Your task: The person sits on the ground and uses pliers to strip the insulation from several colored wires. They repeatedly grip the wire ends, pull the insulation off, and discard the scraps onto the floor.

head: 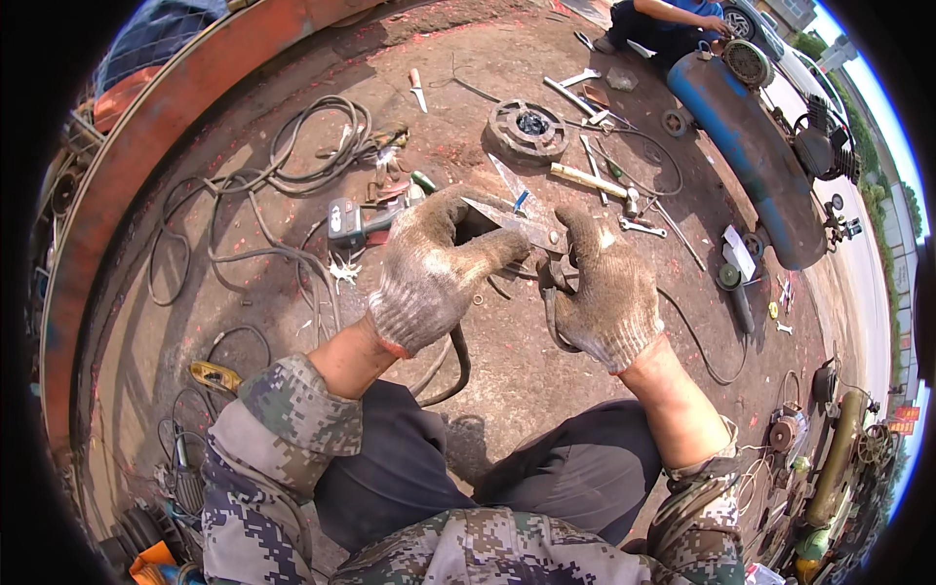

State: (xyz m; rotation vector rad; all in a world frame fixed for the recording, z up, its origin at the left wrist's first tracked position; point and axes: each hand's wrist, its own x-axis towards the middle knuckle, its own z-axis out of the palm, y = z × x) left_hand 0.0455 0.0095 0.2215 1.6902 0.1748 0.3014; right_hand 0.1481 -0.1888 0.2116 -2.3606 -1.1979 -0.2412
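Observation:
Both my hands wear dirty knitted work gloves. In my right hand is a pair of metal scissors, its blades apart and pointing up and left. The handle loops lie against my palm and fingers. My left hand has index finger and thumb pinched beside the blades, at a short blue wire that stands between them. A black cable hangs below my left glove; whether it joins the blue wire is hidden.
A spoked metal wheel, a hammer, a knife and a cordless power tool lie ahead. Coiled cable spreads left, near a rusty red beam. An angle grinder, a blue compressor tank and a crouching person are right.

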